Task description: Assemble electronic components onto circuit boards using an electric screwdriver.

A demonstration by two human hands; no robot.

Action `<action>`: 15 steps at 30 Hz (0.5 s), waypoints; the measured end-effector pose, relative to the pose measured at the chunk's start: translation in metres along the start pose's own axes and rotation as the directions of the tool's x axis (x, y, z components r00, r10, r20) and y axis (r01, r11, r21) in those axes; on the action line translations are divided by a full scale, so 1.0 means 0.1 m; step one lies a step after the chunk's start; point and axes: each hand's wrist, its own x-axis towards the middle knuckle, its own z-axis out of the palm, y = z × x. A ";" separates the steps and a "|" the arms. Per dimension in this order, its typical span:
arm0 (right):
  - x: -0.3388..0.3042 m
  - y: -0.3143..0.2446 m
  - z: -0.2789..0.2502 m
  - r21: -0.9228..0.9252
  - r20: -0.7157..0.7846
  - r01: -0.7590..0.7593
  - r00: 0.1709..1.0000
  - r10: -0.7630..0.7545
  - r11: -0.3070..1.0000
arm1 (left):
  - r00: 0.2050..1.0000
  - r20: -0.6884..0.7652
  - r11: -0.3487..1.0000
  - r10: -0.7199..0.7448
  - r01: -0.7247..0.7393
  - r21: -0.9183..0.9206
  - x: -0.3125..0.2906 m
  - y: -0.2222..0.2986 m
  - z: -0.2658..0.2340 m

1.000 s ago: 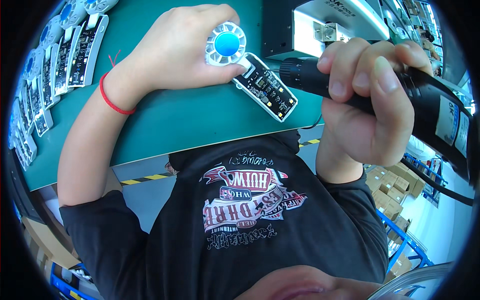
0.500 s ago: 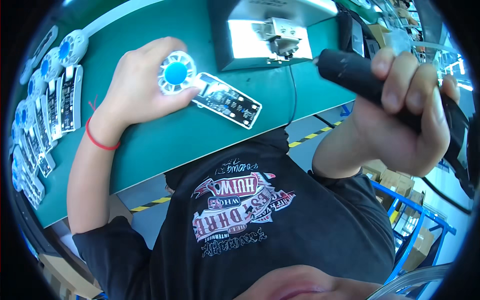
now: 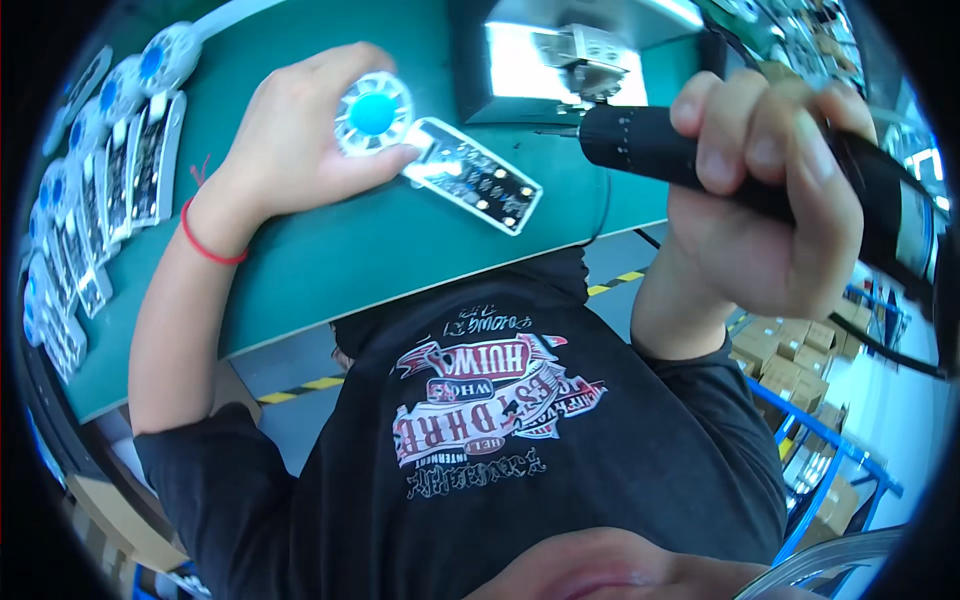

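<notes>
Around the round end of a white handheld device, my left hand [image 3: 300,135] is closed, holding it against the green bench. The device has a ribbed white ring with a blue centre [image 3: 373,114]. From it, a white handle with a bare dark circuit board [image 3: 478,178] points toward the lower right. Gripped in my right hand [image 3: 770,190] is a black electric screwdriver [image 3: 650,143], raised above the bench's right side. Its thin bit points left, apart from the device.
Several similar white devices [image 3: 150,160] lie in an overlapping row along the bench's left side. A box-shaped feeder with a metal mechanism [image 3: 595,65] stands at the back. The green bench [image 3: 300,290] has its near edge before me. Cartons [image 3: 790,360] and a blue rack [image 3: 840,450] stand at right.
The screwdriver has moved left and its bit now shows clearly. My left hand and the device sit slightly higher and farther right in the picture, as the view has shifted.
</notes>
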 end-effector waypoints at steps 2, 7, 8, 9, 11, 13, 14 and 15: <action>-0.11 0.08 0.24 0.108 -0.054 0.027 0.998 -0.022 0.994 | 1.000 -0.009 1.000 0.022 -0.022 0.019 0.05 -0.02 0.03; -0.13 0.24 0.56 0.125 -0.040 -0.032 0.999 0.037 0.992 | 1.000 0.004 0.997 -0.001 0.001 -0.076 0.04 -0.07 0.10; -0.12 0.26 0.59 0.101 -0.026 -0.052 0.998 0.055 0.994 | 1.000 0.008 0.993 -0.011 0.012 -0.115 0.02 -0.07 0.11; -0.13 0.26 0.60 0.102 -0.020 -0.057 0.998 0.060 0.993 | 1.000 0.003 0.993 -0.018 0.018 -0.118 0.02 -0.06 0.11; -0.13 0.26 0.60 0.105 -0.003 -0.072 0.997 0.073 0.992 | 1.000 -0.017 0.991 -0.005 0.003 -0.132 0.03 -0.04 0.11; -0.14 0.24 0.60 0.111 0.018 -0.088 0.996 0.086 0.990 | 0.999 -0.039 0.990 0.004 -0.009 -0.142 0.02 -0.02 0.10; -0.15 0.24 0.60 0.109 0.024 -0.093 0.996 0.091 0.990 | 0.999 -0.043 0.989 0.001 -0.007 -0.145 0.03 -0.02 0.10; -0.15 0.23 0.60 0.108 0.030 -0.099 0.995 0.097 0.989 | 0.999 -0.026 0.988 -0.018 0.014 -0.156 0.03 -0.01 0.10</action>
